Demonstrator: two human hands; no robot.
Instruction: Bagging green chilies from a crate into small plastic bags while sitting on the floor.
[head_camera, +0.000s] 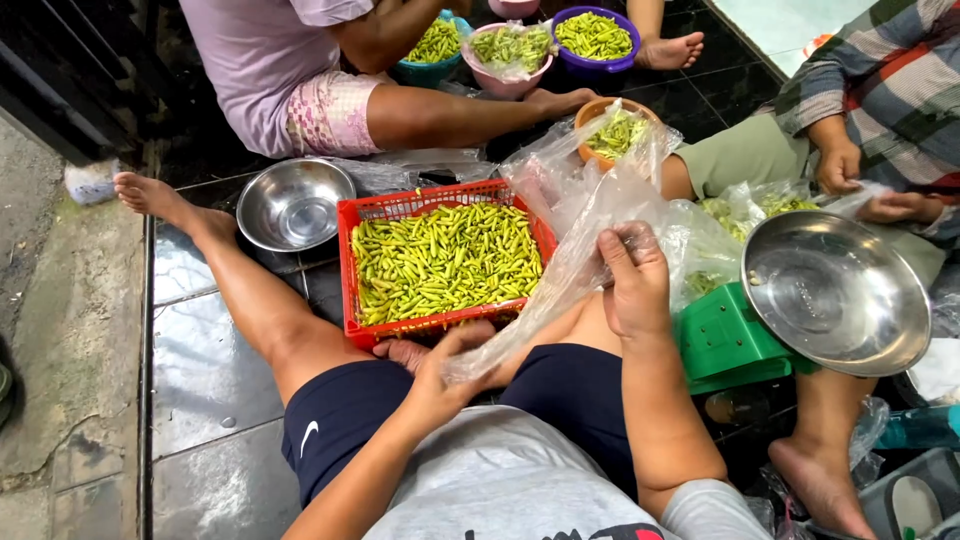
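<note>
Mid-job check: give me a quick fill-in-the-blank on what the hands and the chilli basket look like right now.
1. Both the left hand and the right hand hold a clear ____ bag.
2. The green chillies lie in a ____ plastic basket.
3. The empty steel bowl sits to the basket's ____ in the picture.

Missing words: plastic; red; left

Left hand: fingertips hidden under the clear plastic bag.
Red basket: near rim hidden behind that hand.
Green scale: beside the right hand, its top hidden under the steel pan.
Co-workers: upper bodies cut off at the top edge.
</note>
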